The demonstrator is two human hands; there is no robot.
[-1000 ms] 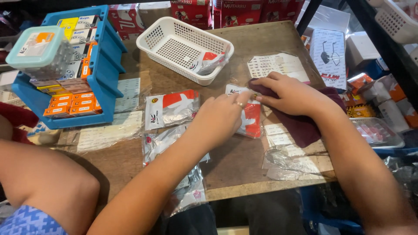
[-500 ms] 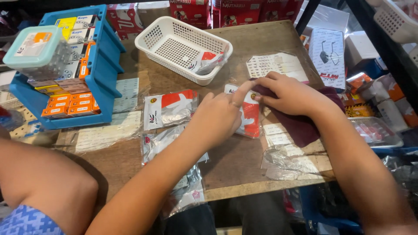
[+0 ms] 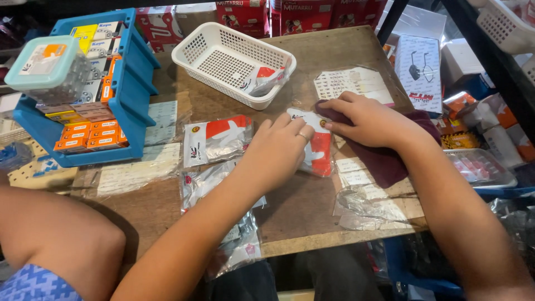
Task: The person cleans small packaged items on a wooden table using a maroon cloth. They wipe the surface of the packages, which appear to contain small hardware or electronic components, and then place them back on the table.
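Both hands mattered: my left hand (image 3: pixel 278 153) pressed flat on the red-and-white packet (image 3: pixel 319 149), while my right hand (image 3: pixel 365 120), fingers curled, pinned the maroon cloth (image 3: pixel 390 161); I judged steady, even pressure best.

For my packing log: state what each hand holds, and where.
Both the left hand and right hand press the red-and-white plastic packet flat against the wooden table, at its upper end.

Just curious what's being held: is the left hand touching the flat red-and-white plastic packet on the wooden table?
Touching. In the head view the left hand lies on the red-and-white plastic packet, fingers pressing its top.
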